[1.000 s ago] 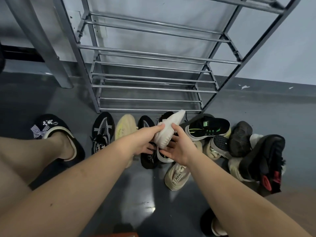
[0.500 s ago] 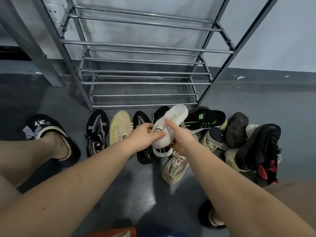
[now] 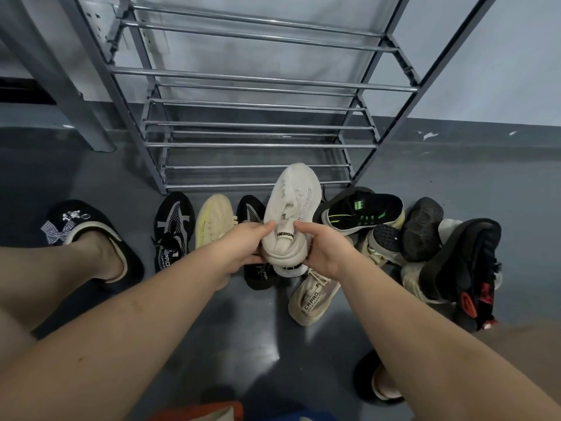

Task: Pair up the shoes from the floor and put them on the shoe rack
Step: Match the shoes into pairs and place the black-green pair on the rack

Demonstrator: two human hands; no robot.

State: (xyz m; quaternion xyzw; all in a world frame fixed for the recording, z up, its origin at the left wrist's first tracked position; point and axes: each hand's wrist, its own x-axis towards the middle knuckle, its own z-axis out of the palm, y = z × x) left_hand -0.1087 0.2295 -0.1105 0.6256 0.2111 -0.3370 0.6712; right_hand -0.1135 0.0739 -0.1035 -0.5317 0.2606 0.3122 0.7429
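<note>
Beneath the held white sneaker (image 3: 291, 214), shoes crowd the shoe rack (image 3: 258, 145) front.

- Shoe rack (image 3: 261, 126) at back, vs wall.
- Row of shoes on floor (image 3: 212, 329) just in front of rack.
- Held sneaker (image 3: 291, 214) above mid row, btwn left hand (image 3: 239, 247) & right hand (image 3: 328, 253).
- Pile of shoes (image 3: 440, 253) at right.
- Slippered foot (image 3: 91, 238) far left.

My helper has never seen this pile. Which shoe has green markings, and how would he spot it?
Start at the metal shoe rack; near its right foot lies a black shoe on its side. Alone among its neighbours, it carries bright green stripes.
</note>
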